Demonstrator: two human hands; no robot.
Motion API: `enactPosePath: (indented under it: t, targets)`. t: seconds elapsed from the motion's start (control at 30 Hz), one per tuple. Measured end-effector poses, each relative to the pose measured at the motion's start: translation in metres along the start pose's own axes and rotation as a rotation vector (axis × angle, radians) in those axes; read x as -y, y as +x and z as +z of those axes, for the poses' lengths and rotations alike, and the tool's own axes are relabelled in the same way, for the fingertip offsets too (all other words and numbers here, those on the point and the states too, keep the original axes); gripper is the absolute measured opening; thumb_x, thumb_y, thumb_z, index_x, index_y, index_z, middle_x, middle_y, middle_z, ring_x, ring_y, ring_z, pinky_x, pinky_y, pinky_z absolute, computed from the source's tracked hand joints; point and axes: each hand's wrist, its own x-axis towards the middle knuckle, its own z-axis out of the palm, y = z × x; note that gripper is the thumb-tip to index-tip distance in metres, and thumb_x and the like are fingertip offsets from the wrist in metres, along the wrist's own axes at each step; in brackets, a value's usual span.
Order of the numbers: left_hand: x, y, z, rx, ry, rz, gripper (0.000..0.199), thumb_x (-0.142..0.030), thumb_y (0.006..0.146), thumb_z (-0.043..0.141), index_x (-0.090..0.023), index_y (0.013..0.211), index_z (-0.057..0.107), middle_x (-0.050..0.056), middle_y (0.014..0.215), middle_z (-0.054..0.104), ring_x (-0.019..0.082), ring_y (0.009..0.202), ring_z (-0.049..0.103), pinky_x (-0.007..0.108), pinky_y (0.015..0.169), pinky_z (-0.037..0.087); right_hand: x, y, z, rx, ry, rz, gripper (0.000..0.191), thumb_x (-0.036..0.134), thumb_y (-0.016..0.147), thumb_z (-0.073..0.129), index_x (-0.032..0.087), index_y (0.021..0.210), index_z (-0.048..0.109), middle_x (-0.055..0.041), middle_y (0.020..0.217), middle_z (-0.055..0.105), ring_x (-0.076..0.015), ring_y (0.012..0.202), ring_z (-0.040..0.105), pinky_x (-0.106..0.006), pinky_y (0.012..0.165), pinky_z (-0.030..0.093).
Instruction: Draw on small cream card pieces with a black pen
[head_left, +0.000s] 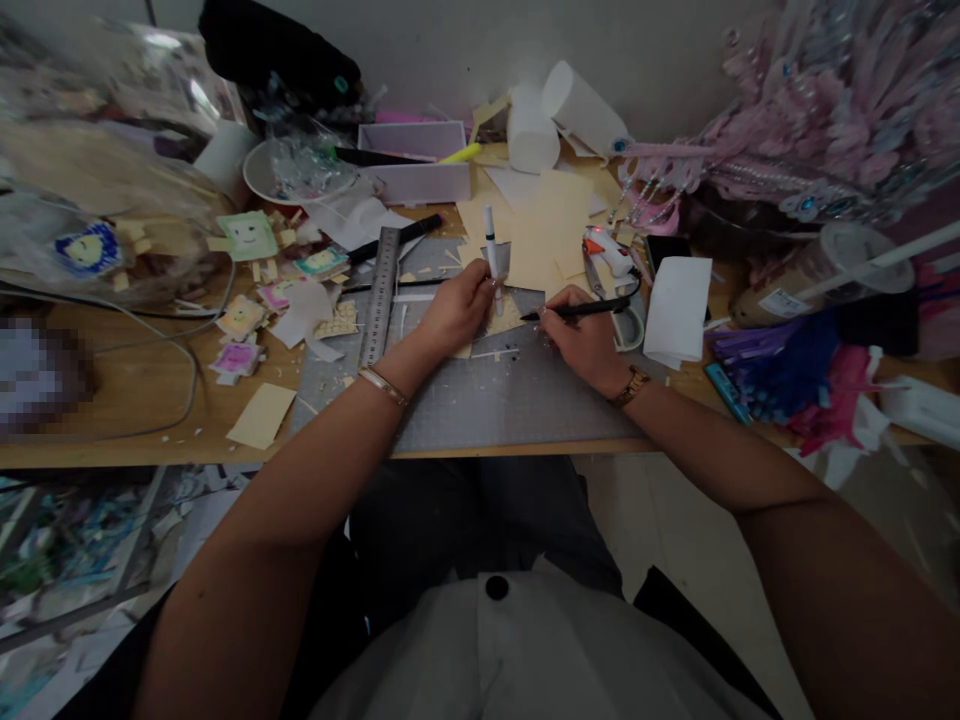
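Note:
My left hand (463,305) is closed on a white marker (491,240) that stands nearly upright between the fingers. Just right of those fingers a small cream card piece (508,314) with dark marks lies on the grey cutting mat (465,400). My right hand (581,335) grips a black pen (585,309), its tip pointing left close to the card piece's right edge. Whether the tip touches the card cannot be made out. A metal ruler (380,297) lies on the mat to the left of my left hand.
Cream card sheets (551,230) and a glue gun (611,250) lie behind my hands. A folded white paper (677,310) is at the right, near a lidded cup (832,265). Small drawn figures (244,318) and a loose card (262,415) are at the left. Behind stands a lilac box (420,183).

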Motion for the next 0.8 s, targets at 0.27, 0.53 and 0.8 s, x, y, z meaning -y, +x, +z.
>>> enactPosePath:
  t: [0.27,0.53,0.8]
  targets:
    - [0.001,0.004,-0.018,-0.222,0.063,-0.090,0.051,-0.062,0.106,0.030,-0.022,0.111,0.062,0.007,0.093,0.068,0.020,0.088,0.064,0.036,0.077,0.049,-0.004,0.004,-0.003,-0.147,0.192,-0.022,0.048,0.072,0.095,0.053,0.026,0.107,0.059,-0.0003,0.085,0.070,-0.0117,0.060,0.060,-0.026,0.054,0.050]
    - [0.017,0.003,-0.037,-0.338,0.309,-0.103,0.032,-0.049,0.105,0.044,-0.022,0.107,0.061,0.008,0.088,0.066,0.025,0.095,0.064,0.038,0.084,0.048,0.003,-0.007,-0.006,-0.053,0.052,-0.136,0.030,0.048,0.105,0.047,0.025,0.122,0.058,-0.0056,0.097,0.071,-0.0182,0.073,0.065,-0.035,0.070,0.056]
    - [0.014,0.003,-0.040,-0.384,0.459,-0.123,0.024,-0.036,0.103,0.045,-0.023,0.098,0.064,0.012,0.099,0.067,0.032,0.109,0.060,0.048,0.097,0.047,0.011,-0.008,-0.014,0.135,-0.571,-0.272,0.047,0.017,0.092,0.050,0.022,0.137,0.060,-0.0142,0.118,0.067,-0.0335,0.112,0.058,-0.049,0.095,0.047]
